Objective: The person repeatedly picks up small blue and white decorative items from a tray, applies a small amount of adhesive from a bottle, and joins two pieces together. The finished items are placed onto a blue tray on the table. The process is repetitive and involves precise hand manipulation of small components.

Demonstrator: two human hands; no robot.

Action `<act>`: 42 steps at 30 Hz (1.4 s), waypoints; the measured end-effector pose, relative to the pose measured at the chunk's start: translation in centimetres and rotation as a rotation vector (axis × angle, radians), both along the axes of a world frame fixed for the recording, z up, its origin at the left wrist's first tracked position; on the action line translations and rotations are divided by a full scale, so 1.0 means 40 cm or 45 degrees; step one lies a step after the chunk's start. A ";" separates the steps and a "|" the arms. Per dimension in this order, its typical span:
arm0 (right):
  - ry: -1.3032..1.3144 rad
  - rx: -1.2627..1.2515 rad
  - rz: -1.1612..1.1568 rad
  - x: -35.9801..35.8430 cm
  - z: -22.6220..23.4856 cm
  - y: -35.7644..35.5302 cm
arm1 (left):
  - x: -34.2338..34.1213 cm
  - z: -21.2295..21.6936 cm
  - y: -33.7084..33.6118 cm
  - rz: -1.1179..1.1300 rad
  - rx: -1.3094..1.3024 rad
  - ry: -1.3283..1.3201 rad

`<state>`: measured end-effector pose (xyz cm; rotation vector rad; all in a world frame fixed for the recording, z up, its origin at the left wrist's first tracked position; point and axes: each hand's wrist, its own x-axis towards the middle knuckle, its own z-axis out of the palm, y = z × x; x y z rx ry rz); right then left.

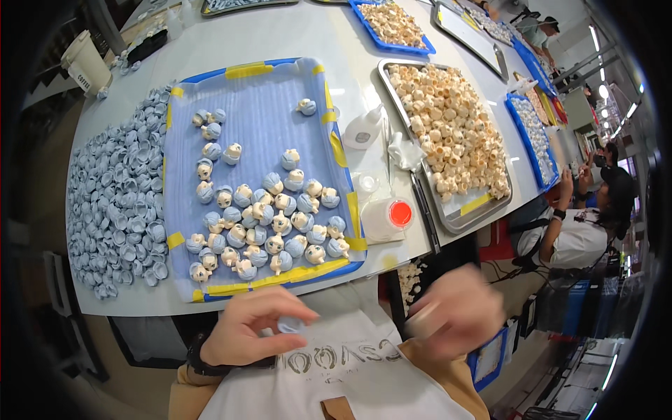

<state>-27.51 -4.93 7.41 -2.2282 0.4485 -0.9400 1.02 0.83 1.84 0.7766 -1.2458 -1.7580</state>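
Observation:
Pinched between the thumb and fingers of my left hand [262,325] is a pale blue doll hair piece [290,324], shaped like a small hollow cap. My right hand [458,311] is smeared by motion, its fingers curled; something pale at the fingertips is too blurred to name. Both hands are in front of the table edge, above my white apron [329,378]. Beyond them lies a blue-lined tray [259,133] with yellow tape on its rim. Small doll heads with blue hair [275,244] crowd its near half, and several more stand farther back.
Loose blue hair pieces [119,203] are heaped left of the tray. At right, a metal tray [462,222] carries hollow cream head parts [448,126]. Between stand a white squeeze bottle [364,128], a red-topped container [387,218] and tweezers [424,210]. A co-worker [577,231] sits at right.

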 end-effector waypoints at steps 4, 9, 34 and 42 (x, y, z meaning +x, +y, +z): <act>0.189 -0.262 -0.061 0.156 -0.019 0.033 | -0.028 0.022 -0.011 -0.059 0.109 0.047; 0.102 -0.176 -0.314 0.200 -0.048 0.054 | -0.015 0.013 -0.010 -0.097 0.086 -0.076; 0.555 -0.037 -0.860 0.041 -0.017 -0.097 | -0.024 -0.019 -0.003 0.328 0.243 0.289; 0.551 -0.086 -0.831 0.033 -0.029 -0.103 | -0.038 -0.005 -0.007 0.397 0.284 0.168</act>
